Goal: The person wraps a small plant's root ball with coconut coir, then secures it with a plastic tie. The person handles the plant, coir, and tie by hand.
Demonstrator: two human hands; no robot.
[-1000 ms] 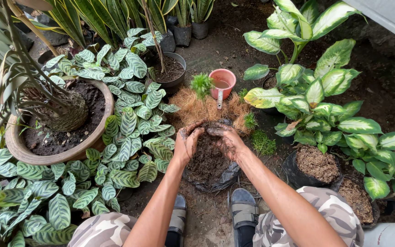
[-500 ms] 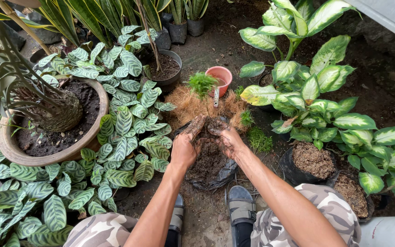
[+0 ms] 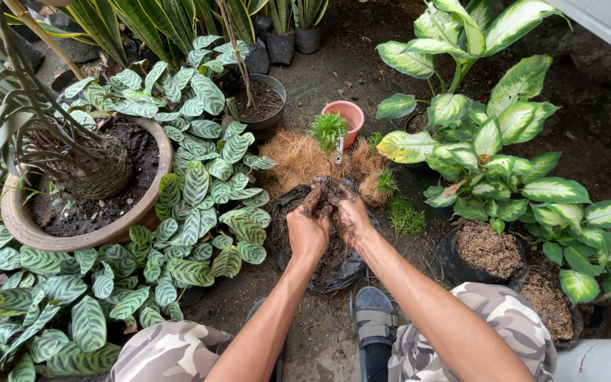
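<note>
Centre of frame: left hand (image 3: 308, 230) and right hand (image 3: 351, 216), both soil-caked, fingers curled together around a clump of dark soil (image 3: 328, 191), directly over the black plastic grow bag of soil (image 3: 319, 272). Beyond, upper centre: brown coconut fibre heap (image 3: 298, 157) and small terracotta-coloured pot (image 3: 344, 113). Palms hidden; clump's outline indistinct.

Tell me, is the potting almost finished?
Not yet. Done: brown fibre lies heaped by the black bag of soil. In hand: the left hand and right hand are working soil. Left: the small orange pot looks unfilled, the little plant beside it.
</note>
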